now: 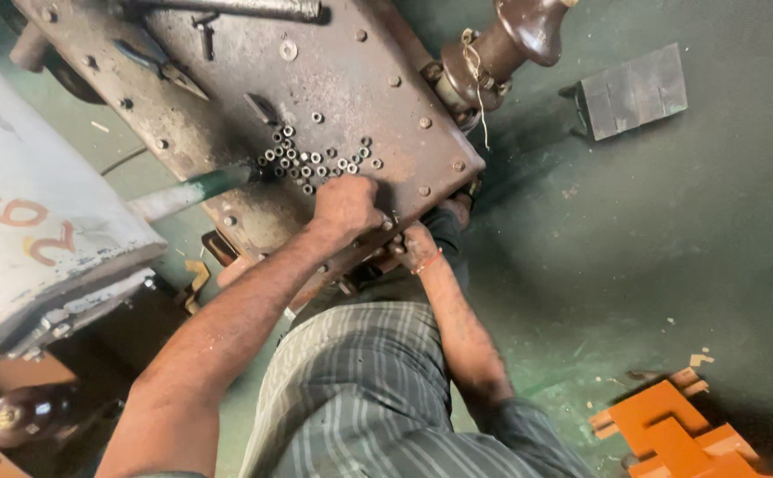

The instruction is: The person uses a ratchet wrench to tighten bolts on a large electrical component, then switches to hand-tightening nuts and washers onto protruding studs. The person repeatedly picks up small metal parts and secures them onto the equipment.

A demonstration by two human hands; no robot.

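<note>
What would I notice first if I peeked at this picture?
Probably the heap of small metal nuts on the rusty metal plate near the top. The left hand rests on the plate just below the nuts, while the right hand reaches under the plate's edge. Bright orange blocks lie on the green floor at lower right.

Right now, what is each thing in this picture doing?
Left hand: resting on the plate by the nuts.
Right hand: down at the plate's edge, fingers hidden.
Nuts: lying loose in a cluster.
Rusty metal plate: lying flat, bolts along its rim.
Brown insulator: sticking out, string tied on.
</note>
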